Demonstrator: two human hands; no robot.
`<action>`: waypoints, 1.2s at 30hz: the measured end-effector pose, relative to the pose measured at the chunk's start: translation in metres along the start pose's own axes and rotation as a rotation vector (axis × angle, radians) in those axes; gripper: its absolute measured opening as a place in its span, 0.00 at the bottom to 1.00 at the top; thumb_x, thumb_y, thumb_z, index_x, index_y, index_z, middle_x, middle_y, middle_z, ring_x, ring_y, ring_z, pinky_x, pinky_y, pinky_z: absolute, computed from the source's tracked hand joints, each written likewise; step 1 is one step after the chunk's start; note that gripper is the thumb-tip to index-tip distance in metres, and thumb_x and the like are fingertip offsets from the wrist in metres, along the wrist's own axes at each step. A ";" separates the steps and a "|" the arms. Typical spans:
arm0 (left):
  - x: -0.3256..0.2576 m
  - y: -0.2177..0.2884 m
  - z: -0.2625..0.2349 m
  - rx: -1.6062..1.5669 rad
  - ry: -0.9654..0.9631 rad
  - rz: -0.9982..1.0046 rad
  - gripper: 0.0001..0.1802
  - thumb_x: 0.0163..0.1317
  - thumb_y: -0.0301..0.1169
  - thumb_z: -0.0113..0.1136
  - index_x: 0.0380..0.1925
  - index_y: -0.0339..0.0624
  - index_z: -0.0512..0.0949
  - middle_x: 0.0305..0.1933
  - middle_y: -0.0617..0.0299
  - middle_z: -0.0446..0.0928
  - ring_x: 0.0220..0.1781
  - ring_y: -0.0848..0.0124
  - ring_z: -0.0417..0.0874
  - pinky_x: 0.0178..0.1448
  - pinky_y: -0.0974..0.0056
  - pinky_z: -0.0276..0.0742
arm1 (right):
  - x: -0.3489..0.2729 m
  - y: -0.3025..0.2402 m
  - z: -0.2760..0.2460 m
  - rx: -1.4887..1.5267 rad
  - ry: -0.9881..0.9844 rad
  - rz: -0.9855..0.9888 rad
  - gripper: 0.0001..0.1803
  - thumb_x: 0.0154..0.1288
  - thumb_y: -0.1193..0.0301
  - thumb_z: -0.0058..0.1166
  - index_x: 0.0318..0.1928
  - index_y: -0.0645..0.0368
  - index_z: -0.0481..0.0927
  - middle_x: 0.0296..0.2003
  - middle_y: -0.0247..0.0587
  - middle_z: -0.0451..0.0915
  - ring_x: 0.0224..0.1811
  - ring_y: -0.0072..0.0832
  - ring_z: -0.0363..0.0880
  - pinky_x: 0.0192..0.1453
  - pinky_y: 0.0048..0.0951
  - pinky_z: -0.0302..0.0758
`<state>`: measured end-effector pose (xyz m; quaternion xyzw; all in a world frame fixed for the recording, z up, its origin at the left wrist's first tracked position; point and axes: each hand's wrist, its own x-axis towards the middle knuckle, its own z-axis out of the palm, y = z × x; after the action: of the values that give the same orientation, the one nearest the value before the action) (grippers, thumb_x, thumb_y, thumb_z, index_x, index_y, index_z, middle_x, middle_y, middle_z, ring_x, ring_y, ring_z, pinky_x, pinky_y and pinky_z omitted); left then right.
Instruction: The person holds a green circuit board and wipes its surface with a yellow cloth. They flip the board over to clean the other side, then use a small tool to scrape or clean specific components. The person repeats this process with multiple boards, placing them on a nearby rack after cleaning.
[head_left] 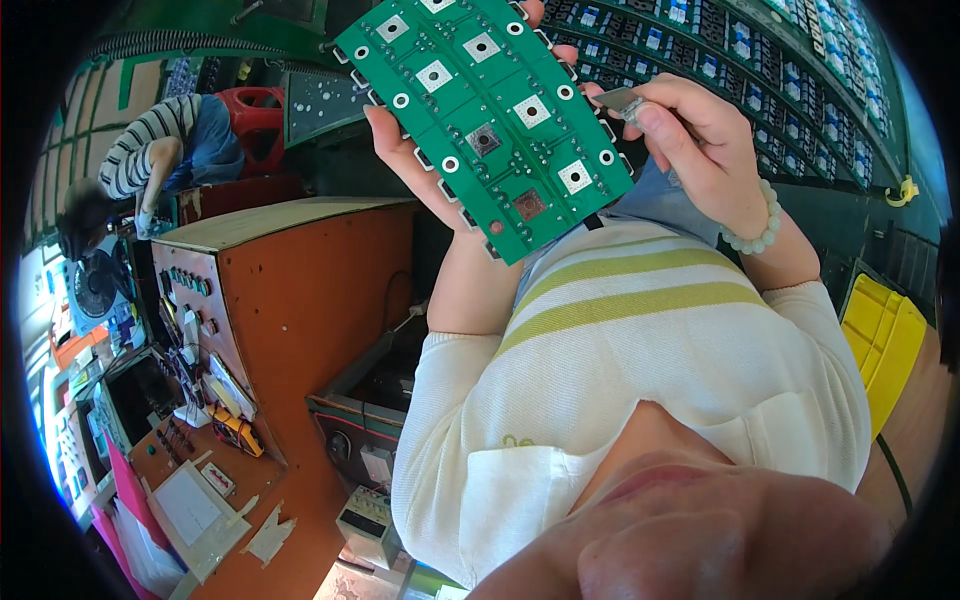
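Note:
My left hand [425, 170] is closed around a green circuit board panel [500, 85], its thumb at the left edge and fingertips showing past the right edge. The board is tilted and bears white square pads, white-ringed holes and small solder points. Two squares look different: one dark grey, one brownish. Beside the board's right edge, my right hand [705, 135] pinches a small flat grey metal blade [618, 99] between thumb and fingers. Its tip points toward the board, and I cannot tell whether they touch. A pale bead bracelet [760, 225] circles my right wrist.
Rows of dark boards with blue and white parts [740, 40] fill the upper right. A yellow plastic tray [880, 335] stands at right. Left is an orange-brown wooden cabinet [310, 290], with a yellow meter [238, 430] nearby. Another person [165, 150] bends forward beside a red chair [255, 120].

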<state>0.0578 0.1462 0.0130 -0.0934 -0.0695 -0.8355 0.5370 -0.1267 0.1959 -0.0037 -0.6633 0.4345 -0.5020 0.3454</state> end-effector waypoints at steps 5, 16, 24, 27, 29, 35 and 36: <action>0.000 -0.002 0.008 -0.039 0.067 0.005 0.48 0.65 0.65 0.37 0.74 0.41 0.47 0.72 0.37 0.55 0.62 0.42 0.71 0.62 0.32 0.71 | -0.001 0.002 0.005 0.054 -0.020 0.027 0.09 0.72 0.72 0.52 0.44 0.64 0.81 0.31 0.33 0.81 0.30 0.15 0.75 0.33 0.16 0.71; 0.002 0.008 -0.025 0.029 -0.082 -0.066 0.47 0.67 0.63 0.38 0.74 0.41 0.48 0.71 0.36 0.56 0.63 0.42 0.71 0.63 0.32 0.69 | -0.008 0.000 0.011 0.245 -0.075 0.213 0.10 0.74 0.70 0.51 0.47 0.64 0.80 0.32 0.30 0.81 0.30 0.10 0.73 0.32 0.13 0.69; -0.002 0.002 0.000 -0.160 0.107 -0.068 0.47 0.67 0.63 0.38 0.75 0.41 0.47 0.73 0.36 0.53 0.65 0.41 0.68 0.66 0.31 0.66 | -0.010 0.000 0.011 0.282 -0.101 0.246 0.10 0.74 0.70 0.51 0.47 0.65 0.80 0.33 0.31 0.82 0.34 0.11 0.76 0.36 0.14 0.72; 0.003 0.008 -0.022 -0.032 -0.081 -0.109 0.47 0.67 0.63 0.38 0.75 0.41 0.47 0.74 0.36 0.51 0.66 0.41 0.68 0.67 0.31 0.65 | -0.010 0.000 0.010 0.293 -0.112 0.271 0.10 0.74 0.71 0.51 0.47 0.65 0.80 0.33 0.30 0.82 0.33 0.10 0.75 0.35 0.13 0.71; -0.003 0.003 -0.009 -0.136 0.043 -0.090 0.47 0.67 0.63 0.38 0.75 0.42 0.47 0.75 0.37 0.51 0.66 0.41 0.68 0.67 0.32 0.65 | -0.011 0.001 0.012 0.282 -0.089 0.256 0.10 0.74 0.71 0.50 0.47 0.65 0.79 0.32 0.30 0.81 0.32 0.10 0.74 0.33 0.13 0.70; -0.001 0.002 -0.012 0.001 0.005 -0.053 0.48 0.65 0.64 0.38 0.74 0.40 0.48 0.72 0.38 0.55 0.62 0.44 0.71 0.63 0.34 0.69 | -0.013 0.004 0.015 0.290 -0.078 0.246 0.09 0.74 0.71 0.50 0.46 0.64 0.79 0.27 0.25 0.76 0.26 0.07 0.67 0.27 0.13 0.63; 0.000 0.003 -0.016 0.092 -0.036 -0.042 0.49 0.65 0.65 0.38 0.74 0.40 0.49 0.72 0.38 0.57 0.61 0.45 0.72 0.63 0.34 0.70 | -0.013 0.004 0.015 0.298 -0.073 0.261 0.10 0.75 0.71 0.50 0.46 0.64 0.79 0.27 0.25 0.75 0.25 0.07 0.66 0.27 0.13 0.62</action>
<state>0.0592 0.1416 -0.0023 -0.0821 -0.1195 -0.8408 0.5216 -0.1146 0.2067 -0.0158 -0.5606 0.4246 -0.4875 0.5174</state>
